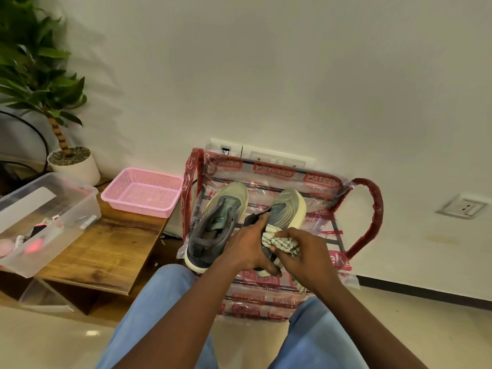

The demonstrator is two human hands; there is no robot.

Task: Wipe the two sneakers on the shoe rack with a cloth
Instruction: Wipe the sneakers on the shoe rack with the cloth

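Two grey-green sneakers with cream soles lie on the plastic-wrapped red shoe rack point(368, 209). The left sneaker point(215, 222) rests toe away from me. My left hand point(247, 249) grips the right sneaker point(286, 209) at its opening and heel. My right hand point(303, 254) holds a bunched white cloth with dark stripes point(279, 242) against that sneaker's side. The rear half of the right sneaker is hidden behind my hands.
A low wooden table point(106, 249) stands left of the rack, carrying a pink mesh basket point(143, 193) and a clear plastic box point(45, 217). A potted plant point(72, 161) sits behind them. Wall sockets point(463, 206) are on the white wall. My knees in blue trousers are below.
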